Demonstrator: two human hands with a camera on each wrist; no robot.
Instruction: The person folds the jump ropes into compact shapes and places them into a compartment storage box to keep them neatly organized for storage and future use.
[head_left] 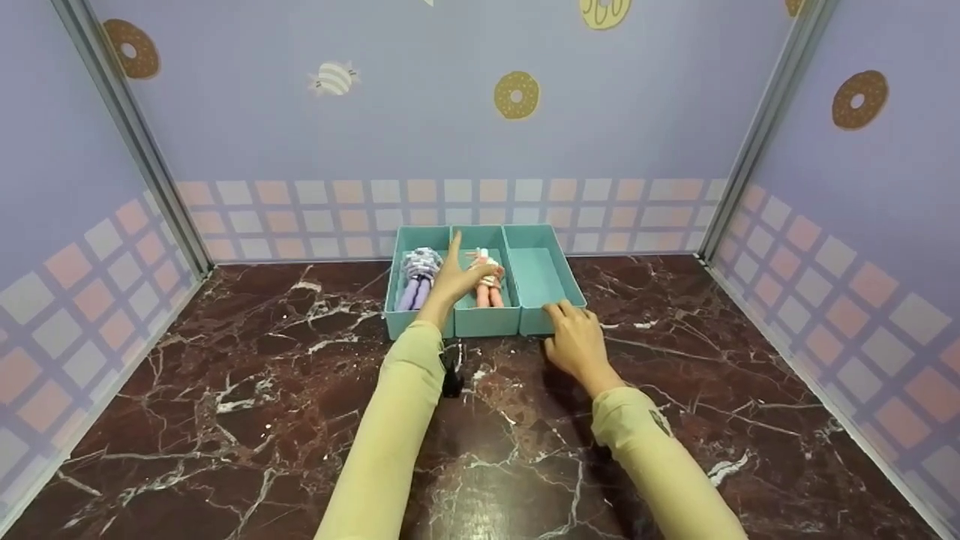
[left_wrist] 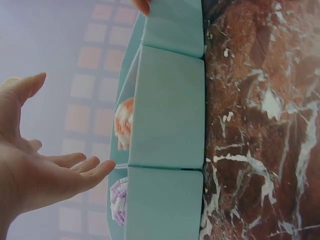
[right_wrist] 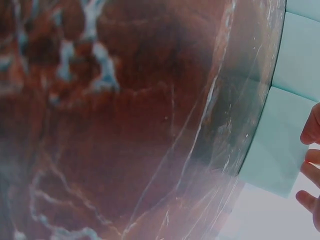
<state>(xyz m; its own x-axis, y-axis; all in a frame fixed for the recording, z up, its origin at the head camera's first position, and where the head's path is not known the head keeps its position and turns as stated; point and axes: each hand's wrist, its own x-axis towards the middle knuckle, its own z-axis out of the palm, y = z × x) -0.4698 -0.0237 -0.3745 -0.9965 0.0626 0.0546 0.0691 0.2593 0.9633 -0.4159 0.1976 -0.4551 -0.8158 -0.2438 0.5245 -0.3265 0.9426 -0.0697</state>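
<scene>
Three teal boxes stand side by side: a left box (head_left: 420, 328), a middle box (head_left: 487, 324) and a right box (head_left: 541, 274). A doll (head_left: 420, 266) with purple legs and a purple-and-white top lies in the left box. The middle box holds a doll (head_left: 491, 295) with pink legs, partly covered by my left hand (head_left: 454, 281). That hand is above the boxes, thumb and fingers spread, with nothing in it; its palm shows in the left wrist view. My right hand (head_left: 577, 341) grips the right box's front edge, fingers over the rim and thumb outside.
The boxes stand on a dark red marbled table (head_left: 247, 420), near the patterned back wall (head_left: 420, 150). Side walls rise at left and right. A small black object (head_left: 452, 379) shows beside my left sleeve.
</scene>
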